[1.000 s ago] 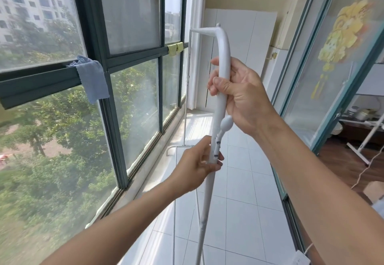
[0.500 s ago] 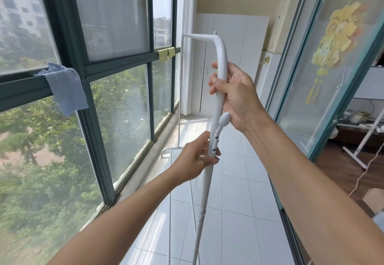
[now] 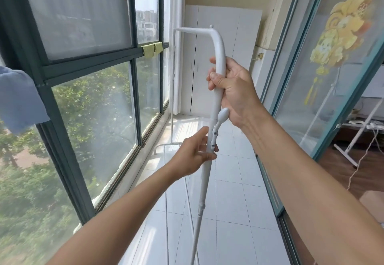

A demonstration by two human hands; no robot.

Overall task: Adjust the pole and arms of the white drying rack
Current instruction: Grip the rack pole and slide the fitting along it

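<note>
The white drying rack's pole rises from the tiled floor up the middle of the view. Its upper section curves at the top into a horizontal arm that reaches left toward the window. My right hand grips the upper section just below the bend. My left hand is closed around the pole lower down, at the clip joint. A small white knobbed lever sticks out from the pole between my hands. The rack's far pole and base stand further back.
A dark-framed window runs along the left, with a blue cloth hung over its rail. A sliding glass door with a yellow decal lines the right. White cabinets close the far end. A white tiled floor lies below.
The view has shifted so the window and cloth sit further left. Both hands keep their hold on the pole, which looks a little lower in view.
</note>
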